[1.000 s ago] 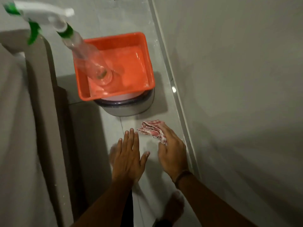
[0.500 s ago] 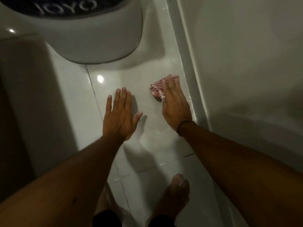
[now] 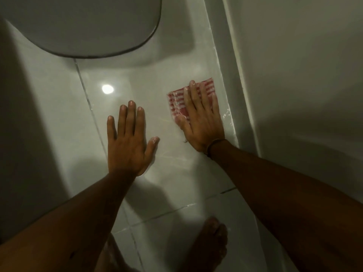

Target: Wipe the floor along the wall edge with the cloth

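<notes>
A red and white checked cloth point(image 3: 176, 99) lies flat on the pale floor tile point(image 3: 149, 79), close to the white skirting point(image 3: 229, 79) at the foot of the wall point(image 3: 294, 55) on the right. My right hand point(image 3: 202, 118) presses flat on the cloth, fingers together, covering most of it. My left hand point(image 3: 127, 142) rests flat on the bare tile to the left of it, fingers spread, holding nothing.
The rounded bottom of a white bucket point(image 3: 88, 26) stands just ahead, upper left. A grey vertical surface point(image 3: 23, 114) closes the left side. My bare foot point(image 3: 212, 244) stands on the tile below my right arm. Small white specks lie by the skirting.
The view has dropped closer to the floor, so the orange tub and spray bottle are out of sight. My right hand has flattened the bunched cloth and slid it toward the skirting.
</notes>
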`<state>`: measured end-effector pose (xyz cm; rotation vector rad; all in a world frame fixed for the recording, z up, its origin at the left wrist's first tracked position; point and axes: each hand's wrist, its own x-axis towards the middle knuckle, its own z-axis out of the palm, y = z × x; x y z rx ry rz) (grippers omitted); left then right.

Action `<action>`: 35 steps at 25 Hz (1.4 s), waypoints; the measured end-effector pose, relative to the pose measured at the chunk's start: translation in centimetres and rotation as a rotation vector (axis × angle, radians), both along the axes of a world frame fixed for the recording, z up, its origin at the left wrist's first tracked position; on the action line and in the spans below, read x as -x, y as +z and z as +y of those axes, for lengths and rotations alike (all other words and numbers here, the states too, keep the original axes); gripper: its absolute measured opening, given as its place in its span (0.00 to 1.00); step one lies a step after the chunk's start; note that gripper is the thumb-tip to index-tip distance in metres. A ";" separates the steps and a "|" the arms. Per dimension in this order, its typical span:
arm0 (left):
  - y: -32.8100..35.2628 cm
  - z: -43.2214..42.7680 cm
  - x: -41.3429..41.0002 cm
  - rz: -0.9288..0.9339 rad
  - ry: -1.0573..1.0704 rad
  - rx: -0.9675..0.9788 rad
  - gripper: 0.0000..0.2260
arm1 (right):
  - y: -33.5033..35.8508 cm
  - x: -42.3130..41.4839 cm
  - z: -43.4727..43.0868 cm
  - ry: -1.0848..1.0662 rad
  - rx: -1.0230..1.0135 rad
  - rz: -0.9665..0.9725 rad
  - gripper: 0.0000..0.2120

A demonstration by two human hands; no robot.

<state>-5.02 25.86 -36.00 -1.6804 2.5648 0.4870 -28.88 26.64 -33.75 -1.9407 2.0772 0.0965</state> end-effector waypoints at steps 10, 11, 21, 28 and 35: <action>-0.3 0.0 -0.2 0.010 -0.008 0.007 0.39 | -0.6 4.6 -7.5 -0.069 0.065 -0.013 0.35; -0.2 0.1 -0.2 0.008 -0.010 0.008 0.39 | -0.6 4.5 -6.8 -0.090 0.071 -0.033 0.34; 0.3 0.2 0.0 0.010 -0.001 0.020 0.39 | 0.4 3.2 11.7 -0.182 0.068 -0.098 0.32; 0.4 0.2 0.2 0.011 -0.003 0.030 0.38 | 0.2 2.2 25.4 -0.213 0.011 -0.056 0.32; 0.5 0.3 0.2 0.038 -0.006 0.031 0.38 | 0.2 2.8 19.5 -0.144 0.064 -0.125 0.32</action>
